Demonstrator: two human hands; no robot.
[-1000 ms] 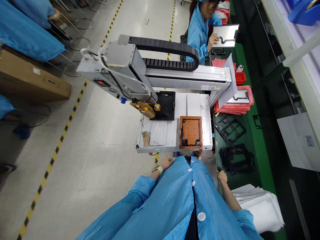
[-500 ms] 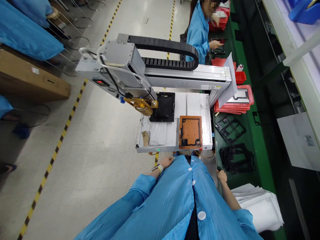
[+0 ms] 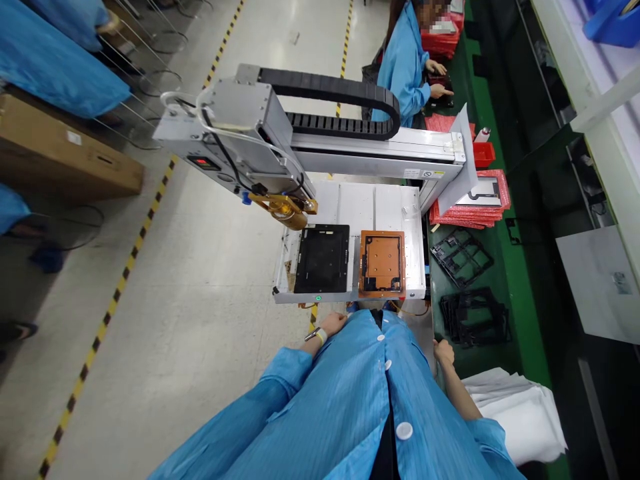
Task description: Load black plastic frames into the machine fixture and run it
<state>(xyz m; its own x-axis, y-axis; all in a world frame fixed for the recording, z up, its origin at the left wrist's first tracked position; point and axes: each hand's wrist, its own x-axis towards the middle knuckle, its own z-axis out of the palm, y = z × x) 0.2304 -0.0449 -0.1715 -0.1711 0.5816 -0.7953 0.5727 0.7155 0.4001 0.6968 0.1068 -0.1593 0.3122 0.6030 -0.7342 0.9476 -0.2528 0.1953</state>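
My left hand (image 3: 334,324) hangs by my coat just off the machine's front edge, its fingers curled; nothing shows in them. On the other side, my right hand (image 3: 443,352) is closed at the edge of the green bench, and what its fingers hold, if anything, is hidden. Ahead stands a gantry machine (image 3: 365,160) with a brass-coloured head (image 3: 289,215). A black plate fixture (image 3: 323,260) lies at the front left of its white bed (image 3: 356,207). To its right sits an orange fixture (image 3: 383,261) with a thin black frame (image 3: 367,257) in it.
Black plastic frames (image 3: 473,317) are stacked on the green bench (image 3: 525,293), near white sheets (image 3: 520,413). Farther along are red bubble-wrap pouches (image 3: 470,215) and a red bin (image 3: 483,155). A co-worker (image 3: 405,67) works beyond the gantry. A cardboard box (image 3: 65,150) stands at left.
The black plate fixture has slid toward me, to the bed's front edge. My hands have stayed put. The co-worker's hands have moved lower onto the bench.
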